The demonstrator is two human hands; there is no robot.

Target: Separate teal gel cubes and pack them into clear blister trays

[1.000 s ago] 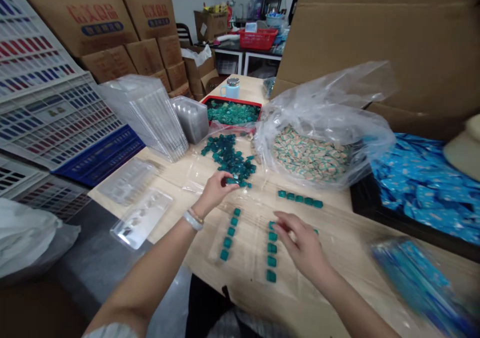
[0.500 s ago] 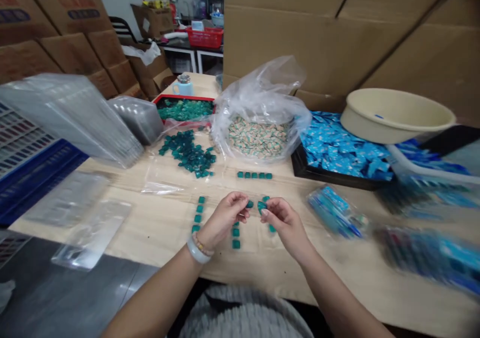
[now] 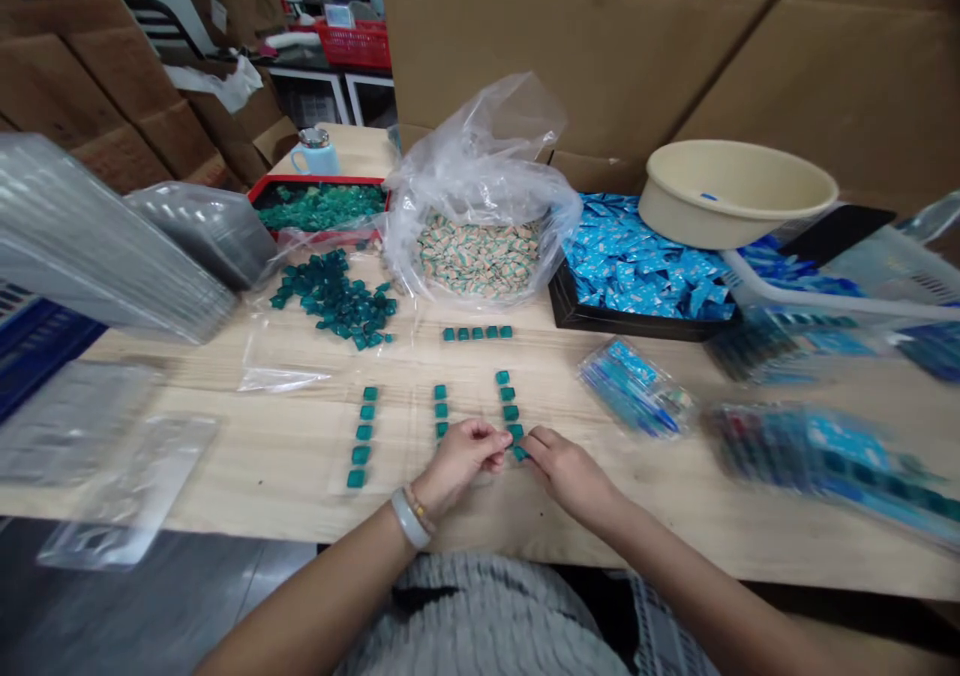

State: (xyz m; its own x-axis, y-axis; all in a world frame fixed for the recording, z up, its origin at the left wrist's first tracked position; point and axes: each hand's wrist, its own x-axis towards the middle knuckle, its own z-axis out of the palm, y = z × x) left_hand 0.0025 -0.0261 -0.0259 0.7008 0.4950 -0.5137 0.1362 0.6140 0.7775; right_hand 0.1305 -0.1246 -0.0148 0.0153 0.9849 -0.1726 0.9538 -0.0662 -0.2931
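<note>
My left hand (image 3: 463, 461) and my right hand (image 3: 564, 468) meet low on the wooden table (image 3: 300, 456), fingertips pinched together at the bottom of a column of small teal squares (image 3: 508, 411). Both hands touch the lowest teal piece (image 3: 517, 451) of that column. Two more columns of teal squares (image 3: 361, 436) (image 3: 440, 408) lie to the left, and a short row (image 3: 477, 333) lies farther back. A loose heap of teal pieces (image 3: 337, 301) rests on clear plastic behind them.
A clear bag of pale wrapped pieces (image 3: 480, 251) stands in the middle, a black tray of blue wrappers (image 3: 637, 276) and a cream basin (image 3: 731, 191) to its right. A red tray (image 3: 319, 201), stacked clear blister trays (image 3: 97, 246) and cardboard boxes (image 3: 600, 46) surround the table.
My head turned right and down. My left hand came back from the teal heap to meet the right; both lowered to the table at the bottom of the right column.
</note>
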